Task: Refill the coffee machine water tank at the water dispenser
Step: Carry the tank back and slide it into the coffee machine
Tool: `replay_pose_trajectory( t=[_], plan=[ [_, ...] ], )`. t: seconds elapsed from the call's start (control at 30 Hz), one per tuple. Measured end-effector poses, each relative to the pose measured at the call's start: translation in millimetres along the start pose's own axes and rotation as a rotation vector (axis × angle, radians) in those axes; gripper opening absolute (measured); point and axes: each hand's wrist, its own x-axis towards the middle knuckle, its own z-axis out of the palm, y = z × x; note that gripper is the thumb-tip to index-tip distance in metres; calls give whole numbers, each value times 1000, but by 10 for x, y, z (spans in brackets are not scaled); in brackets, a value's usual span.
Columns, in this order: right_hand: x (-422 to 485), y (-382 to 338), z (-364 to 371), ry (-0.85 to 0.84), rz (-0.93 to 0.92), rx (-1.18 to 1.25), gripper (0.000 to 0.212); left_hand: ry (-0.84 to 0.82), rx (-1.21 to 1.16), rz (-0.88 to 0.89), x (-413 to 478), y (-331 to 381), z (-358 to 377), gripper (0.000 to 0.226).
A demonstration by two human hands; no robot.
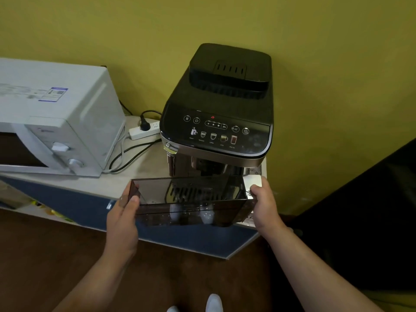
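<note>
A black coffee machine (221,113) with a lit touch panel stands on a light counter against the yellow wall. In front of it I hold a long, smoky transparent water tank (191,199) level, just off the counter's edge. My left hand (123,212) grips its left end, thumb over the rim. My right hand (264,203) grips its right end beside a silver front piece. The tank looks nearly empty, with only droplets inside. No water dispenser is in view.
A white microwave (56,118) sits on the counter (139,167) to the left, with a white power strip (144,131) and black cables between it and the machine. A dark object (371,210) stands to the right. Brown wooden floor lies below; my shoes show at the bottom.
</note>
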Motion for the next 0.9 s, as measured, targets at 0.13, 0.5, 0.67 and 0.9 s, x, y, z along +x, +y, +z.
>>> replay_pose_trajectory(
  t=[0.13,0.5,0.67,0.9],
  plan=[
    [107,-25,-5,-60,-66,38,39,-29,-72,-36,56,-11,47,38],
    [375,23,-395,-60,-85,-23,46,-56,36,-72,88,55,168,72],
    [784,253,-641,120,112,-685,16,-40,23,-83,68,85,155,71],
    [908,437,-489,48,223,-1004,11,-35,-31,-126,78,73,152,77]
  ],
)
